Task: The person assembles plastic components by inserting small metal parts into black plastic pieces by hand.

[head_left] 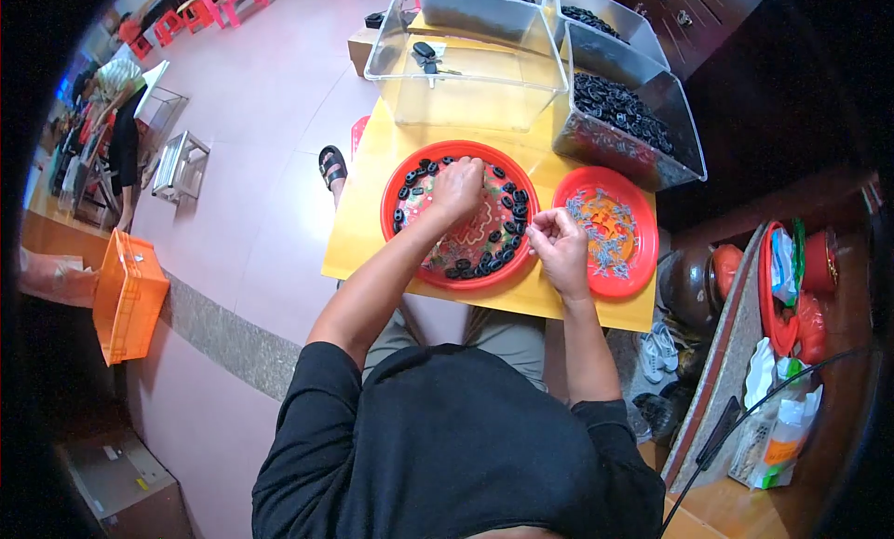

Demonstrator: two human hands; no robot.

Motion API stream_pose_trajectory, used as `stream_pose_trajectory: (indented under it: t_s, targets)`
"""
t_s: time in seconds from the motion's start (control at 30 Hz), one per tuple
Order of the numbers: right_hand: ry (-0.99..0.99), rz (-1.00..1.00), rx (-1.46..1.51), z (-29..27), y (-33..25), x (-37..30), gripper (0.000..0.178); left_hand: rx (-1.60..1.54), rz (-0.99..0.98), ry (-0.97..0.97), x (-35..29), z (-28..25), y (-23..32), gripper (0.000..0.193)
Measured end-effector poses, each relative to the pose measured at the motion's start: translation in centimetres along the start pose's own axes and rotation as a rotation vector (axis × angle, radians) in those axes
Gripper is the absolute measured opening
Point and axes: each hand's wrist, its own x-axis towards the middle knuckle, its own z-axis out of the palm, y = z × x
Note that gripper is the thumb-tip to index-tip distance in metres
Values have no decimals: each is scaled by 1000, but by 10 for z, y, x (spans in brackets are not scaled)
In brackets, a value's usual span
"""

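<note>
A large red round tray (459, 278) with a patterned bottom lies on the yellow tabletop, small black oval pieces (513, 204) strewn round its inner edge. My left hand (458, 189) reaches into the tray's far part with its fingers curled down and closed; whatever they hold is hidden beneath them. At the tray's right rim, my right hand (562, 252) is raised in a pinch, thumb and forefinger together. Anything between those fingertips is too small to name. Just right of this hand is a smaller red plate (637, 280), scattered with small grey metal-looking pieces (610, 255).
Beyond the trays stands a clear plastic bin (466, 96) with a dark key-like object showing through it. Another clear bin (684, 152) at the right holds many black pieces. An orange crate (130, 297) is at left; a person (121, 92) bends over farther off.
</note>
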Motion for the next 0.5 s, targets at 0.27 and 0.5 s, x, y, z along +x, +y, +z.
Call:
stream_pose_trajectory:
  t_s: [0.27,0.5]
  targets:
    - [-23,-192,-54,9,-22,2,9,-621,-87,-200,-44,-63,35,11]
    - [-270,-148,189,30,-53,-13,12,-1337,-297,-341,-106,-89,33,15]
